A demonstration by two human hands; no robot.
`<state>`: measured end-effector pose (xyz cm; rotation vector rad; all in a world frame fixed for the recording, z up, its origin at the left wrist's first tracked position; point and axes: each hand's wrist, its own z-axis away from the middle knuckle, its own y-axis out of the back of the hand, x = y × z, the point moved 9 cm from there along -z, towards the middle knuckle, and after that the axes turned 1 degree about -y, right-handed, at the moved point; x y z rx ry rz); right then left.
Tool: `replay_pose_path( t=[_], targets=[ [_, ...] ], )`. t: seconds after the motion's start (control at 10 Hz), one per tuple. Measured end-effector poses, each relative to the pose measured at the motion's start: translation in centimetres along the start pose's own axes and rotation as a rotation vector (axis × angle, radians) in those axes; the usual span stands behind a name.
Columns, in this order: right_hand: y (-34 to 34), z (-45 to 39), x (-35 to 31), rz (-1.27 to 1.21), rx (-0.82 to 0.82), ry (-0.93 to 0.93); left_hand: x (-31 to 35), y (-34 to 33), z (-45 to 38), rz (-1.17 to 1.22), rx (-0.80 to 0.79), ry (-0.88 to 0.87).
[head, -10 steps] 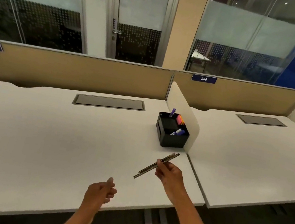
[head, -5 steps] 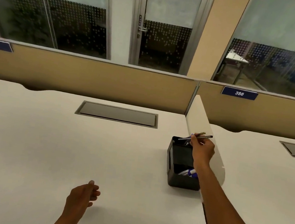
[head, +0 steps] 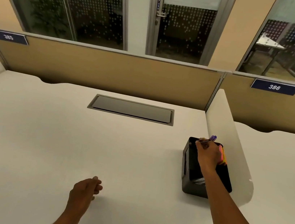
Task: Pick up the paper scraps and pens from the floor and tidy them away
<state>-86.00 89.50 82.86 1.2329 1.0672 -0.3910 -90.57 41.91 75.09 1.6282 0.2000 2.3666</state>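
A black desk organizer (head: 186, 182) stands on the white desk (head: 63, 138), against the low white divider (head: 223, 120). My right hand (head: 208, 154) reaches over its far end, shut on thin dark pens (head: 202, 139) whose ends poke out at my fingertips; the rest of them is hidden by my hand. A purple pen (head: 213, 138) sticks up from the organizer's far corner, and pink and orange sticky notes (head: 223, 157) sit along its right side. My left hand (head: 85, 188) hovers low over the desk near the front, fingers loosely curled and holding nothing.
A grey cable hatch (head: 132, 109) is set flush in the desk behind the hands. Tan partition panels (head: 110, 72) with number plates 385 (head: 8, 37) and 386 (head: 274, 87) close the back. A second desk (head: 277, 168) lies beyond the divider.
My right hand carried the pens from the desk's front edge out to the organizer and lowered them at its far end. The view moved closer. My left hand stayed low and curled.
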Motion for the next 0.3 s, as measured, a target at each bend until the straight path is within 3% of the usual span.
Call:
replay_pose_path(
  t=[0.2,0.3],
  targets=[
    [0.9,1.6,-0.1,-0.087,0.037,-0.017,-0.3,0.8,0.3,-0.024,-0.022,-0.008],
    [2.3,3.3,-0.5,-0.198,0.159,0.014,-0.7,1.8,1.0,-0.024,0.000,-0.024]
  ],
)
